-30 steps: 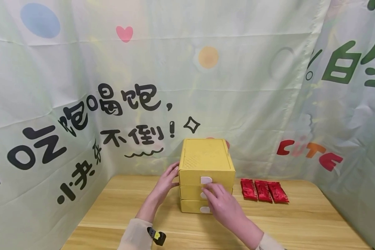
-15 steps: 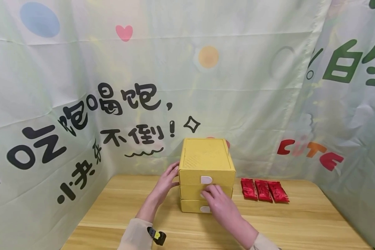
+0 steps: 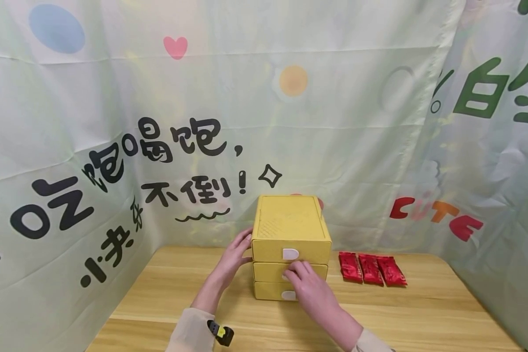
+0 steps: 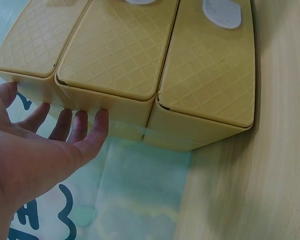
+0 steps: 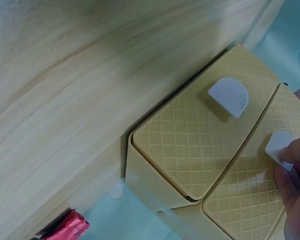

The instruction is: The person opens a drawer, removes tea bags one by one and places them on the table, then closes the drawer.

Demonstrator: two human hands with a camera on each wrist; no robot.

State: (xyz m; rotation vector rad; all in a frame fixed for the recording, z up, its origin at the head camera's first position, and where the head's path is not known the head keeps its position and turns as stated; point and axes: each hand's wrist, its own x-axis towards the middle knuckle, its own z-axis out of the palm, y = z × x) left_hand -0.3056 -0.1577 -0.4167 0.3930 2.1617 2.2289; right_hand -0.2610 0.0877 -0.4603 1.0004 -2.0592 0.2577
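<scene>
1. At far left, a pale curtain [image 3: 26, 137] carrying black lettering [image 3: 155, 142] hangs beside the wooden tabletop [image 3: 149, 303].
2. The left sleeve [image 3: 191, 332] is pale; a black-and-yellow piece [image 3: 220, 333] sits at its edge.
3. The left hand [image 3: 233, 254] is spread rather wide, its fingertips against the left side wall of the top and middle drawers, gripping nothing.
4. The yellow drawer box [image 3: 290, 215] stands upright on the tabletop, near the back curtain, right of the left hand. Its fronts face the person, and its depth runs straight back toward the curtain. The top drawer [image 3: 264, 251], middle drawer [image 3: 266, 272] and bottom drawer [image 3: 268, 291] are stacked, each front longer from side to side than it is high. The top handle [image 3: 290, 253] and bottom handle [image 3: 289, 295] jut toward the person.
5. The right hand [image 3: 310, 286] is narrowed, pinching the white middle handle [image 5: 278, 142] between thumb and fingers.
6. Right of the box, three red packets [image 3: 371, 269] lie flat in a row, long axes running front to back, slightly slanted.
</scene>
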